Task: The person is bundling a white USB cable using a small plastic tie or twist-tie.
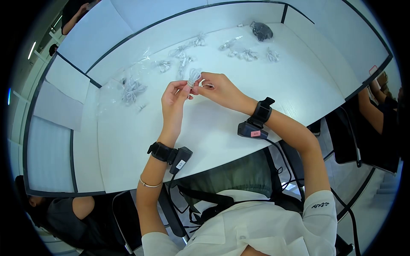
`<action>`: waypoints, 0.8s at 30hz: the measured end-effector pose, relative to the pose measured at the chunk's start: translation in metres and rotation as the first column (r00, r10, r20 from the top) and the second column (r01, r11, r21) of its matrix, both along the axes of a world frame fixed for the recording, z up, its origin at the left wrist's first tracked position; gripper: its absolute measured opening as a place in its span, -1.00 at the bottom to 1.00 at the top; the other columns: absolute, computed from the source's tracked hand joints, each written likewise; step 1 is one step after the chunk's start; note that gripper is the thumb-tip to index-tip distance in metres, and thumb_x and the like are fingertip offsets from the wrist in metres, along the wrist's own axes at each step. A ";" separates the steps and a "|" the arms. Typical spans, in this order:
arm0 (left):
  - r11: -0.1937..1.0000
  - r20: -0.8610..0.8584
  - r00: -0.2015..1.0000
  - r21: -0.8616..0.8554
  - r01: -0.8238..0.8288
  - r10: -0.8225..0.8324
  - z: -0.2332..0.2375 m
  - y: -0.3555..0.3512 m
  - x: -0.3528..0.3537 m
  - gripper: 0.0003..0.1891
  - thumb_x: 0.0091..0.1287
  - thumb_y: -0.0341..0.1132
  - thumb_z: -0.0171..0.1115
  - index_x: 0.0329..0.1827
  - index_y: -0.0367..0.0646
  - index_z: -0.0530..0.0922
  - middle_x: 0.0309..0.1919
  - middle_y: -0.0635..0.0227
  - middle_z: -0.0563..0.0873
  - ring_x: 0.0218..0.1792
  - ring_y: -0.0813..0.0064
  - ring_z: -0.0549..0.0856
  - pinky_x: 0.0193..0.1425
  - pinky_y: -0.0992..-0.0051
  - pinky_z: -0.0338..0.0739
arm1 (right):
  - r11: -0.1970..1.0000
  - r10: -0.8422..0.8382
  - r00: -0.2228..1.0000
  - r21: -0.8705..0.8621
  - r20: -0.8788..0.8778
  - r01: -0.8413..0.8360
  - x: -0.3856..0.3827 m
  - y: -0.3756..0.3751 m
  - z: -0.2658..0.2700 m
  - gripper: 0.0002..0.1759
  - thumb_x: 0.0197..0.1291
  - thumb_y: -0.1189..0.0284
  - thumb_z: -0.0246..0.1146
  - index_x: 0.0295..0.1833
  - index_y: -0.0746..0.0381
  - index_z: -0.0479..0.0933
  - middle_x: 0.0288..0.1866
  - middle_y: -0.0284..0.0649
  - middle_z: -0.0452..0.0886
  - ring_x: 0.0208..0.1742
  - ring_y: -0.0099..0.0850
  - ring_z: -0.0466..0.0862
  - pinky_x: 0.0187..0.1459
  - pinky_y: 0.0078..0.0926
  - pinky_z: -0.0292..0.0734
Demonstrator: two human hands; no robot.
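Your left hand (174,94) and right hand (218,88) together pinch a small coiled white cable (194,77) above the white surface (205,123); more cable bundles (132,88) lie farther off.

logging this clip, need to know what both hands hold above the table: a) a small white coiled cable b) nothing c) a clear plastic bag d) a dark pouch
a: the left hand and right hand pinch a small white coiled cable between them; the dark pouch lies far off on the table.
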State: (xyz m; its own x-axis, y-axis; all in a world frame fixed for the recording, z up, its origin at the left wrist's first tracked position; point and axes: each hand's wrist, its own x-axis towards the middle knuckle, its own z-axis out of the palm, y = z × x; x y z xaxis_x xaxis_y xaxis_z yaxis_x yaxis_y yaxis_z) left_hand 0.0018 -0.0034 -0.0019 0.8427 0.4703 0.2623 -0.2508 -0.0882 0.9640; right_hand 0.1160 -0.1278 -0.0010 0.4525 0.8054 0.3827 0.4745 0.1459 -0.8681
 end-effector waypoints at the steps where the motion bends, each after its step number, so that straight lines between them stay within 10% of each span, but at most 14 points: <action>1: 1.000 0.002 1.000 0.005 0.004 -0.004 0.001 -0.001 0.000 -0.76 0.35 -0.35 0.12 -0.05 -0.35 0.45 -0.26 0.28 0.62 -0.26 0.56 0.62 -0.17 0.57 0.45 | 0.999 -0.030 0.999 0.014 0.034 0.029 0.001 0.001 -0.001 -0.75 0.19 0.35 0.21 -0.26 0.37 0.50 -0.73 -0.30 0.35 -0.66 -0.59 0.20 -0.56 -0.55 0.14; 21: 0.970 0.065 0.998 0.244 0.009 -0.025 0.004 0.001 -0.004 -0.73 0.30 -0.44 0.18 0.02 -0.38 0.47 -0.16 0.24 0.61 -0.22 0.51 0.62 -0.06 0.54 0.52 | 0.999 -0.011 0.999 0.032 -0.045 0.012 0.000 -0.004 0.006 -0.81 0.16 0.41 0.23 -0.21 0.34 0.57 -0.70 -0.32 0.41 -0.66 -0.64 0.22 -0.59 -0.57 0.13; 24: 0.972 0.073 0.997 0.235 -0.024 0.007 0.004 0.001 -0.004 -0.73 0.30 -0.44 0.18 0.02 -0.38 0.50 -0.17 0.26 0.60 -0.24 0.52 0.62 -0.08 0.54 0.53 | 0.999 -0.019 0.998 0.045 -0.062 0.022 -0.002 -0.006 0.012 -0.58 0.13 0.28 0.34 -0.55 0.35 0.37 -0.70 -0.38 0.36 -0.58 -0.70 0.21 -0.60 -0.61 0.10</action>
